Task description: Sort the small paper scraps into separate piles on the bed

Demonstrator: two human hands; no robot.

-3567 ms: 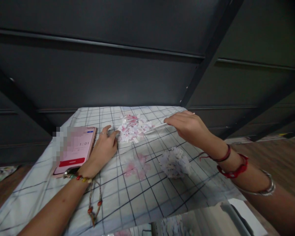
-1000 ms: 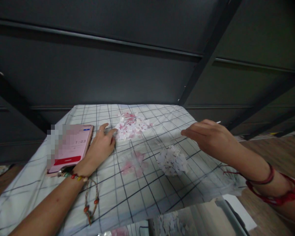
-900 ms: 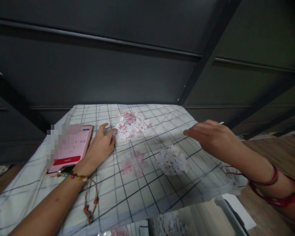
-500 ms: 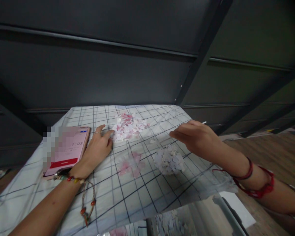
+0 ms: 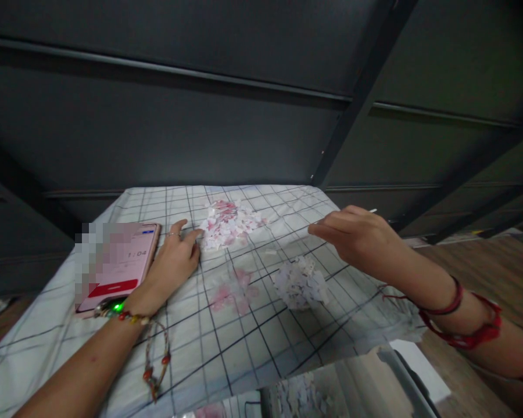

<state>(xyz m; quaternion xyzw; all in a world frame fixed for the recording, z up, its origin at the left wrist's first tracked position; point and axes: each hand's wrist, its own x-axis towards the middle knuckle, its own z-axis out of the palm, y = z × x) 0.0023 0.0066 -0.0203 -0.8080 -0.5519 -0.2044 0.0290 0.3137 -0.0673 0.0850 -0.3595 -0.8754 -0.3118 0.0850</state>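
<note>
My left hand [image 5: 174,255] rests on the checked cloth with its fingers apart, a fingertip at the edge of a heap of pink and white paper scraps [image 5: 229,223]. Held above the cloth on the right, my right hand [image 5: 351,232] is closed in a pinch around a thin stick-like tool; only its white end [image 5: 372,211] shows clearly, behind the knuckles. Below and left of that hand lies a pile of whitish paper scraps [image 5: 300,283]. Between the hands is a pink, flower-shaped, see-through piece [image 5: 235,292]. A small white scrap [image 5: 271,252] lies apart above the pile.
A phone [image 5: 117,267] showing a running timer lies left of my left hand. The checked cloth [image 5: 253,360] covers the table. At the near edge stands an open container [image 5: 377,377] with paper scraps inside. A dark panelled wall [image 5: 192,128] rises behind the table.
My right hand has moved a little right and up with the tool, farther from the small white scrap. My left hand stays put. The timer went from 1:03 to 1:04.
</note>
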